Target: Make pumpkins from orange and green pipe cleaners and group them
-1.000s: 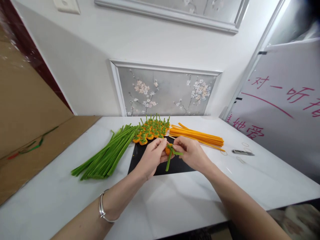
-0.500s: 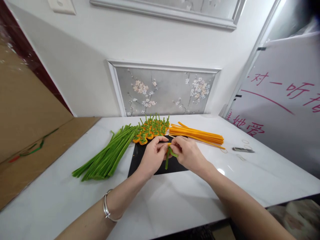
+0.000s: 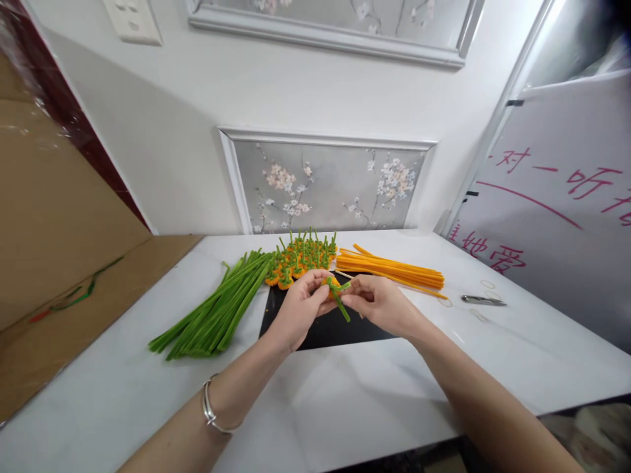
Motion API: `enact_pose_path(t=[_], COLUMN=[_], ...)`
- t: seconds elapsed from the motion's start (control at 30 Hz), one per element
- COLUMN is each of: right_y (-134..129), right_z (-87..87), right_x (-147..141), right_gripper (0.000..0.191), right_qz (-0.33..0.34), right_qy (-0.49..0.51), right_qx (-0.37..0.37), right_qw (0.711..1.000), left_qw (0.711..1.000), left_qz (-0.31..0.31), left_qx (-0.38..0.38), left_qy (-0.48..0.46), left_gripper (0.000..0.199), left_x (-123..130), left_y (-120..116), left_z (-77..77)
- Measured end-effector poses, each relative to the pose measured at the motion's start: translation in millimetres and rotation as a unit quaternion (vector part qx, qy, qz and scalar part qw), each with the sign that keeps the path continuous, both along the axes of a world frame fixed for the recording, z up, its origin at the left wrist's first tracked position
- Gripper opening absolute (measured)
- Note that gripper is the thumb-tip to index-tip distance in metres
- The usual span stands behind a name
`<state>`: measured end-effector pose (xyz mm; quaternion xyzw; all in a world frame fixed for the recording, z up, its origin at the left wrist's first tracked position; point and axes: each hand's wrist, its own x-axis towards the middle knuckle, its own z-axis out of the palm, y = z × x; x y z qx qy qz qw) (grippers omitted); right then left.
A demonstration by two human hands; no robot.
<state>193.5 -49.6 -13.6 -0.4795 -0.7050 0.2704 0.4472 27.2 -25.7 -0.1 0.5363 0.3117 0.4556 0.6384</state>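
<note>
Above the black mat [image 3: 325, 333], my left hand [image 3: 302, 310] is closed round a small orange pipe-cleaner flower [image 3: 329, 282]. A green pipe cleaner [image 3: 342, 308] crosses it, one end hanging down and another pointing right. My right hand [image 3: 382, 303] has its thumb and forefinger pinched at the right end of that green piece; the fingertips partly hide the contact. Behind my left hand stand several similar orange flowers [image 3: 284, 281] with upright green stems.
A bundle of green pipe cleaners [image 3: 217, 309] lies left of the mat, and orange pipe cleaners [image 3: 394, 268] lie behind my right hand. Farther right are small metal snips [image 3: 483, 300] and thin rubber bands [image 3: 488, 284]. Cardboard [image 3: 98, 289] borders the table on the left.
My right hand has drawn slightly right, away from my left. The orange flower has turned into fuller view, and its hanging green end now slants down to the right.
</note>
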Motion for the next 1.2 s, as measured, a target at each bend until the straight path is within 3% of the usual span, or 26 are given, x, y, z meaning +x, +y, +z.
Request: enact_pose_path(t=[0.17, 0.4, 0.53, 0.67, 0.87, 1.0, 1.2], right_y=[-5, -8, -8, -7, -4, -1, -1], right_z=[2.1, 5.1, 3.3, 3.0, 3.8, -1.8, -7.2], right_x=[-11, -10, -13, -16, -16, -17, -12], right_gripper=[0.008, 0.012, 0.006, 0.013, 0.025, 0.018, 0.015], right_qz=[-0.07, -0.075, -0.038, 0.022, 0.016, -0.005, -0.097], right_qy=[-0.085, -0.114, 0.008, 0.181, 0.274, 0.248, 0.05], right_qx=[0.08, 0.122, 0.031, -0.073, -0.087, -0.045, 0.104], right_qw=[0.991, 0.983, 0.999, 0.98, 0.958, 0.968, 0.989], left_qw=[1.0, 0.995, 0.993, 0.987, 0.989, 0.992, 0.993], left_qz=[0.004, 0.014, 0.021, 0.033, 0.035, 0.026, 0.011], left_qx=[0.019, 0.071, 0.088, 0.129, 0.122, 0.113, 0.107], left_qy=[0.016, 0.074, 0.073, 0.085, 0.076, 0.049, 0.051], left_gripper=[0.02, 0.024, 0.021, 0.017, 0.013, 0.015, 0.019], left_x=[0, -5, -3, -2, 0, -1, -4], left_y=[1, 5, 6, 8, 4, 2, 3], left_z=[-1.3, -1.0, -4.2, -7.9, -5.8, -4.7, -4.7])
